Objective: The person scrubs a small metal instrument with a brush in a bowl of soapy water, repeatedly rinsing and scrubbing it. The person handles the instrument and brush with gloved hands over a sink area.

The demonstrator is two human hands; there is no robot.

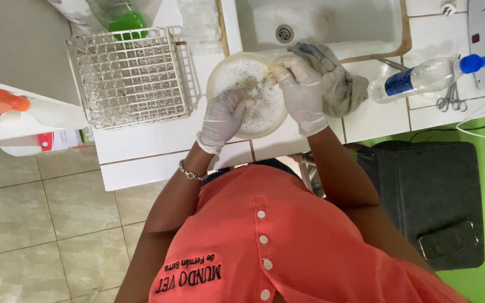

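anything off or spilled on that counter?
No spill visible. Bottle lies on its side by the scissors; crumpled cloth hangs over the sink edge. Left hand and right hand, both gloved, work over the foamy bowl.

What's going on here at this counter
A person in white gloves stands at a white tiled counter, working over a round bowl of foamy, speckled water. The left hand rests on the bowl's near side, and the right hand holds a thin metal instrument over the foam. A grey cloth lies beside the bowl, a wire rack stands to the left, and a clear bottle with a blue cap and metal scissors lie to the right, near the sink.
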